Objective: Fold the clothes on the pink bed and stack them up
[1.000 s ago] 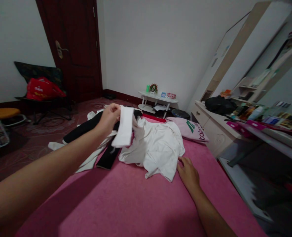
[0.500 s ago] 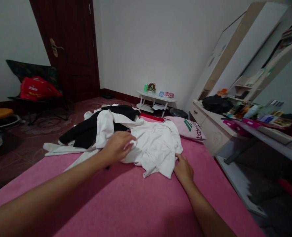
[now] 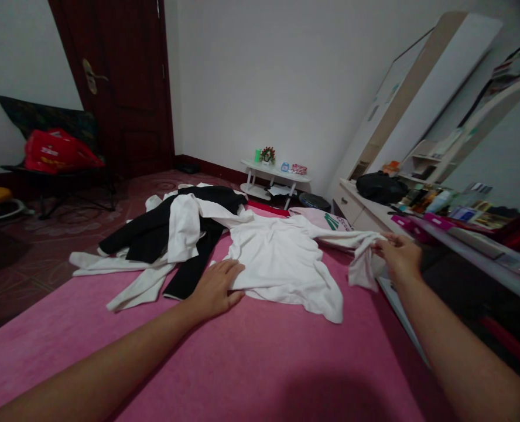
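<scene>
A white long-sleeved shirt (image 3: 281,258) lies spread on the pink bed cover (image 3: 260,357). My left hand (image 3: 218,287) rests flat on its lower left edge, fingers stretched out. Off to the right, my right hand (image 3: 400,255) pinches the shirt's right sleeve (image 3: 345,236) and holds it out sideways, raised past the bed's edge. The sleeve's end droops below those fingers. The shirt's other sleeve (image 3: 184,228) is bent across a pile of black clothes (image 3: 143,228) and more white clothes (image 3: 106,265) at the left.
A pink printed pillow or bag (image 3: 317,218) lies behind the shirt. Close on the right stands a dresser (image 3: 368,217) with a black bag (image 3: 380,187) and bottles. By the wall is a small white table (image 3: 277,171). A chair at left bears a red bag (image 3: 60,152).
My right hand has moved right and up, drawing the sleeve out. My left hand has let go of the white cloth and flattened on the shirt's lower edge. The shirt lies more spread.
</scene>
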